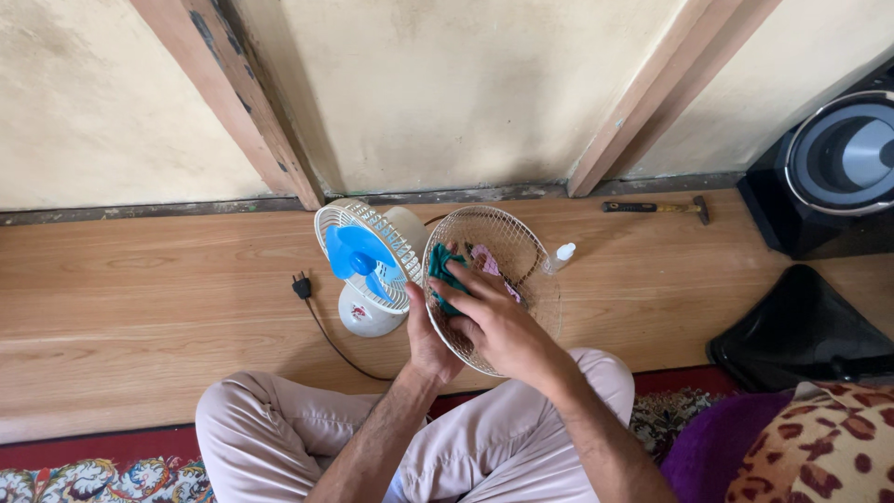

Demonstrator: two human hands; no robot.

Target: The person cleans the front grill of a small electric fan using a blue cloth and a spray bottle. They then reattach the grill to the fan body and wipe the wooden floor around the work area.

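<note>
A round white wire fan grille (521, 244) is held up in front of me, tilted toward the wall. My left hand (426, 343) grips its lower left rim from behind. My right hand (495, 321) presses a green cloth (441, 267) against the inside of the mesh. A patch of pink fabric (490, 262) shows through the wires. Just left of the grille stands a small white table fan (368, 265) with blue blades, its front uncovered. Its black cord and plug (302, 285) trail across the wooden floor.
A small clear bottle with a white cap (560, 256) stands behind the grille. A hammer (659, 208) lies by the wall. A black speaker (833, 163) and a black cover (803, 328) sit at right, with patterned cushions (819, 442). A rug (102, 475) lies under my crossed legs.
</note>
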